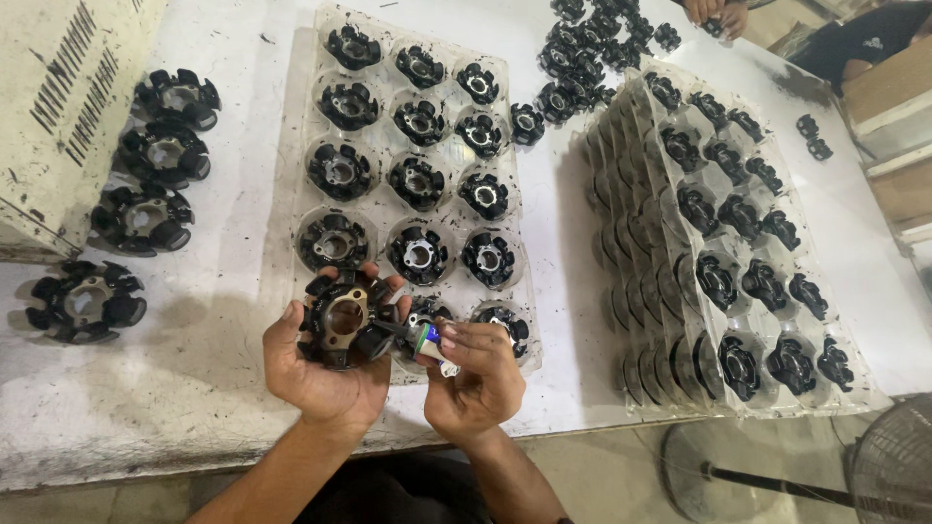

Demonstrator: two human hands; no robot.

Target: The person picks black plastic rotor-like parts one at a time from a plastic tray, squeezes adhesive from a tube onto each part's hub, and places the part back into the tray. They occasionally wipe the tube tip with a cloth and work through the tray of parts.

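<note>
Stators (146, 218) sit loose in a column at the far left of the table (223, 369), beside a cream metal box (58, 107). Next comes my left hand (325, 374), palm up, fingers curled around one stator (342, 318) so that its open centre faces me; it lies flat in my palm, just in front of the near edge of the clear tray (311, 146), whose pockets hold more of the same parts. Just right of it, my right hand (476, 374) pinches a small tube (427, 340) between thumb and fingertips. The tube's long axis runs nearly level, its dark nozzle pointing left and touching the right-hand rim of the held stator, so the part lies directly left of the tube tip and the right hand is the one that carries the tip to it. Farther right stands a tall stack of filled trays (738, 252), tilted away from me, with a loose heap of parts (582, 58) behind it. At the top edge another person's hand (718, 12) rests on the table. A fan (893, 466) stands on the floor at lower right.
</note>
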